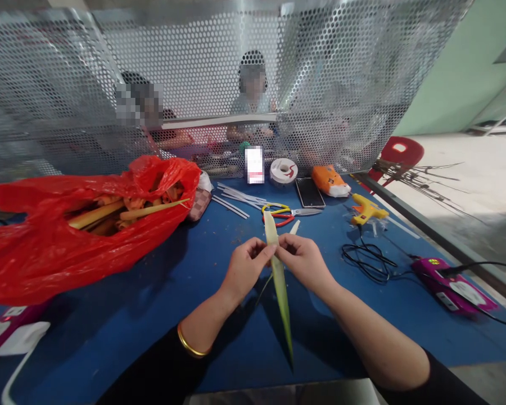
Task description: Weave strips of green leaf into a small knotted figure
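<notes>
A long leaf, pale at its broad far end and green toward its pointed near tip, is held above the blue table. My left hand pinches its left edge, thumb lying on the leaf. From the right, my right hand pinches the same leaf close to the left fingers. Another pale strip end sticks out behind my right hand; what it belongs to is hidden. Just beyond the leaf lie scissors with yellow and red handles.
A red plastic bag with yellowish leaf pieces fills the left side. White sticks, a tape roll, a phone and an orange packet lie farther back. At right are a yellow glue gun and a purple power strip with cords.
</notes>
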A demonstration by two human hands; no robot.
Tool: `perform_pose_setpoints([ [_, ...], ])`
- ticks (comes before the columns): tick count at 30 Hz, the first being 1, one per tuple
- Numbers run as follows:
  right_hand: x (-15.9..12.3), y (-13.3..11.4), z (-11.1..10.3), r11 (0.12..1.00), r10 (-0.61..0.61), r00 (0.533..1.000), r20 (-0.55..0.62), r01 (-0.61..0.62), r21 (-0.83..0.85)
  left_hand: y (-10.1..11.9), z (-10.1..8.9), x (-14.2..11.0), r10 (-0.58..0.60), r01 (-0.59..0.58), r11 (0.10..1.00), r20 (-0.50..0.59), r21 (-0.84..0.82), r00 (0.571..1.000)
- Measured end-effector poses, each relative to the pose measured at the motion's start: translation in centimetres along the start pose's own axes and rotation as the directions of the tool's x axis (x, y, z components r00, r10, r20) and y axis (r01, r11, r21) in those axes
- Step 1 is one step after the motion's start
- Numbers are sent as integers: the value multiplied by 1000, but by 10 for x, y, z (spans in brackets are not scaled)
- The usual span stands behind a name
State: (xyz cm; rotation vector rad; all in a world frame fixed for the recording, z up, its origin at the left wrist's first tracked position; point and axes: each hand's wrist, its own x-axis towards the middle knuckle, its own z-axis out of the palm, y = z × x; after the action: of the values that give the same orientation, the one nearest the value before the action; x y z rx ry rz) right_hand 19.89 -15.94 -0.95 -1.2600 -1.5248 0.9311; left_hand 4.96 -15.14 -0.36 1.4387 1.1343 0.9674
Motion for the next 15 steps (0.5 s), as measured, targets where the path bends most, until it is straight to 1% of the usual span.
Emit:
perform_pose_setpoints([
  [2,-1,0,2,999,-22,1000,11,23,-33,-3,-1,0,26,-25,997,-16,69,1000],
  [6,-3,-2,3,994,-9,999,-50,3,-113,-3,-1,-2,103,-82,960,-66,267,993],
  [10,-2,-4,3,989,15,997,-77,-26,-144,0,-1,-4,121,-92,949,-77,301,990],
  [11,-2,-4,3,991,19,997,-70,-28,-129,1,-1,-3,121,-93,948,-74,304,990],
  [15,-1,-7,2,1000,21,999,-23,-21,14,1,-1,-1,110,-88,944,-53,318,992],
])
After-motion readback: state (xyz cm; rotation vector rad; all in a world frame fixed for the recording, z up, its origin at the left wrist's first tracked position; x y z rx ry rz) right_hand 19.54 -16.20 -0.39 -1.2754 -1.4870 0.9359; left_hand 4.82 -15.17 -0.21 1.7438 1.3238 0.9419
